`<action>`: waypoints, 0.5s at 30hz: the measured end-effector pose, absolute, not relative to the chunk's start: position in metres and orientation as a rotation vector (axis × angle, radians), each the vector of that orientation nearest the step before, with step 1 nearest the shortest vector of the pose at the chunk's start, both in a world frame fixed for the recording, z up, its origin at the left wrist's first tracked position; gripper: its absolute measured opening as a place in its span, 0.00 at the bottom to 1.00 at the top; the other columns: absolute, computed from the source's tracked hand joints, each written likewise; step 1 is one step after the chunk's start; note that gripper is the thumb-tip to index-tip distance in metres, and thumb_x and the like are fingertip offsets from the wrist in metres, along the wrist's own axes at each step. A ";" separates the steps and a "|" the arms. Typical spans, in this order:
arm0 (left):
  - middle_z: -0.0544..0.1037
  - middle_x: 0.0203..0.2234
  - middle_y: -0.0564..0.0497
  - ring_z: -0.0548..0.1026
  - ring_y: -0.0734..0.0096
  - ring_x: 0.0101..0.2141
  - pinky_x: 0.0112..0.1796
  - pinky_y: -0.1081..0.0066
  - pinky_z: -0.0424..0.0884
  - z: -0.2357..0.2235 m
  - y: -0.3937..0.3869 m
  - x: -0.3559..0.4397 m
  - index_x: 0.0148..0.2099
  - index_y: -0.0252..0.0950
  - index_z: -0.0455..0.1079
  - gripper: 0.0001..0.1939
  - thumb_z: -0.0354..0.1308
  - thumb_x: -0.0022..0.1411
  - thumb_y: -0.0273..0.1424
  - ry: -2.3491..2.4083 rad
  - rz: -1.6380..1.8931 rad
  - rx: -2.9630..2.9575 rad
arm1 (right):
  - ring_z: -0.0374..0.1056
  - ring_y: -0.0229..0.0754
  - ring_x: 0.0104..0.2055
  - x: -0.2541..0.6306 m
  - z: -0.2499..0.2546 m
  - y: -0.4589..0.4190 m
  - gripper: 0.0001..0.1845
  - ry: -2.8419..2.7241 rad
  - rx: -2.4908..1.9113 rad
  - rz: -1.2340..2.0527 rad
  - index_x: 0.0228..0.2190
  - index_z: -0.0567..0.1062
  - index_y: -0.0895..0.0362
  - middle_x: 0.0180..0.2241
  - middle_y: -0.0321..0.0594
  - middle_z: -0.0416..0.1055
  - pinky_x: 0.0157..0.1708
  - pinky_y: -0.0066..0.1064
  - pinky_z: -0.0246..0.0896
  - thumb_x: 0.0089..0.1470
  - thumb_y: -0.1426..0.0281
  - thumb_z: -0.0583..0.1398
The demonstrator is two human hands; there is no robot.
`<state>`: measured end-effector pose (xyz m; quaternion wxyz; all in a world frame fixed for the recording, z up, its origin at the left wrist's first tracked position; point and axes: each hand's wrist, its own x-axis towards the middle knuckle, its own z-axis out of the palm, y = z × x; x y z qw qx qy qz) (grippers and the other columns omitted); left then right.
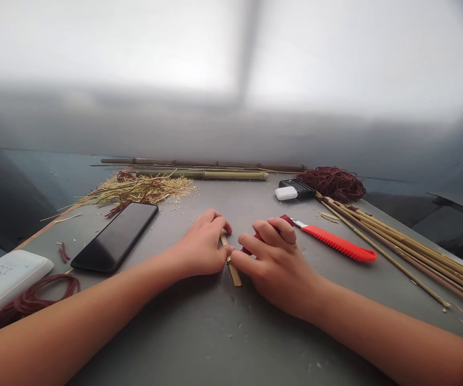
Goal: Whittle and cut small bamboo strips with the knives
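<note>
A short, flat bamboo strip (234, 274) lies on the grey table, slanting between my hands. My left hand (206, 244) is closed on its upper part, pinching it with thumb and fingers. My right hand (273, 257) has its fingers curled around a dark red tool (287, 219), mostly hidden by the fingers, so its exact kind does not show. The right thumb and forefinger meet the strip beside the left thumb. Just beyond the right hand lies a utility knife (338, 241) with a bright red ribbed handle.
A black phone (116, 236) and a white device with digits (12, 281) lie left, near brown cord (50, 289). Bamboo shavings (151, 190) and poles (235, 175) lie at the back. Thin bamboo sticks (408, 241), a white case (286, 193) and a cord bundle (333, 183) are right.
</note>
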<state>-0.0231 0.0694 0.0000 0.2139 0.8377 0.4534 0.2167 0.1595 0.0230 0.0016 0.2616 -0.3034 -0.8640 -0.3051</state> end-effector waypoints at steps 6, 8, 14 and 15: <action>0.69 0.51 0.43 0.67 0.50 0.54 0.54 0.52 0.67 0.001 0.069 -0.023 0.44 0.40 0.65 0.11 0.57 0.57 0.30 1.274 0.550 2.355 | 0.53 0.45 0.38 0.159 0.002 0.022 0.12 -2.327 -0.835 -0.822 0.25 0.73 0.54 0.24 0.37 0.64 0.47 0.39 0.45 0.50 0.83 0.58; 0.67 0.54 0.42 0.65 0.50 0.57 0.55 0.51 0.66 0.002 0.068 -0.024 0.44 0.40 0.64 0.11 0.56 0.58 0.30 1.236 0.525 2.359 | 0.53 0.45 0.39 0.160 0.003 0.022 0.12 -2.346 -0.826 -0.823 0.26 0.73 0.54 0.25 0.37 0.66 0.48 0.40 0.44 0.50 0.83 0.58; 0.65 0.56 0.40 0.64 0.49 0.58 0.57 0.49 0.64 0.005 0.068 -0.027 0.43 0.39 0.63 0.08 0.54 0.60 0.30 1.152 0.492 2.368 | 0.53 0.45 0.38 0.163 0.005 0.025 0.13 -2.370 -0.793 -0.781 0.26 0.72 0.55 0.27 0.38 0.68 0.47 0.40 0.44 0.51 0.84 0.56; 0.65 0.56 0.39 0.64 0.49 0.58 0.57 0.49 0.64 0.005 0.068 -0.027 0.43 0.39 0.62 0.07 0.54 0.61 0.30 1.145 0.491 2.368 | 0.53 0.45 0.38 0.164 0.005 0.026 0.13 -2.365 -0.794 -0.769 0.25 0.72 0.55 0.26 0.38 0.67 0.46 0.39 0.44 0.51 0.84 0.55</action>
